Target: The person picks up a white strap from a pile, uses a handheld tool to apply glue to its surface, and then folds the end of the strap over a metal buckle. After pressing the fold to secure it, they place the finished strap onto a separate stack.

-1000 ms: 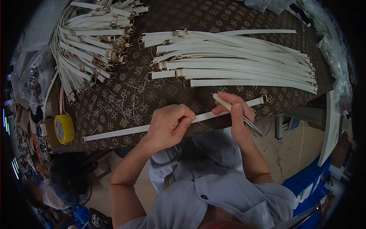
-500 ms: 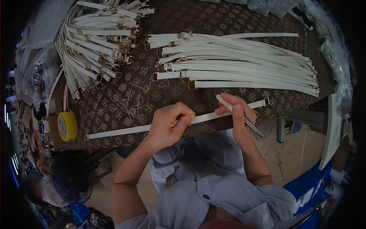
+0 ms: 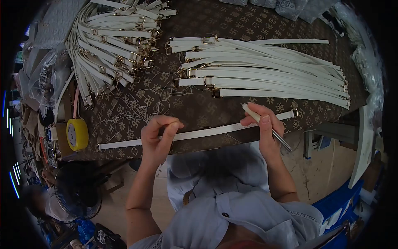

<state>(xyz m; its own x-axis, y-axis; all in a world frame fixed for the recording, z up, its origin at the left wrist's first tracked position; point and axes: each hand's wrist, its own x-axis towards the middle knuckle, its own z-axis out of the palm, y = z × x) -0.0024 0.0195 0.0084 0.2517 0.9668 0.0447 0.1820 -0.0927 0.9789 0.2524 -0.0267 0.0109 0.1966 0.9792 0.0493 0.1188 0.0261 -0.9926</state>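
Observation:
A white strap (image 3: 215,132) lies lengthwise along the front of the patterned cloth, with a small metal buckle at its right end. My left hand (image 3: 158,139) is raised over the strap's left half, thumb and forefinger pinched together. What the pinch holds, if anything, is too small to see. My right hand (image 3: 267,128) is closed around a slim pen-like tool (image 3: 252,113), pale at its upper end, with a metal shaft sticking out below the palm. This hand is over the strap's right part.
Buckled white straps lie in a row (image 3: 265,70) at the back right and in a heap (image 3: 112,45) at the back left. Loose thread ends (image 3: 132,108) litter the brown cloth. Yellow tape (image 3: 77,135) stands at the left edge, above a fan (image 3: 78,193).
My left hand has moved left, away from the strap's middle, still pinched. My right hand keeps the tool and has barely shifted. The whole view has moved slightly.

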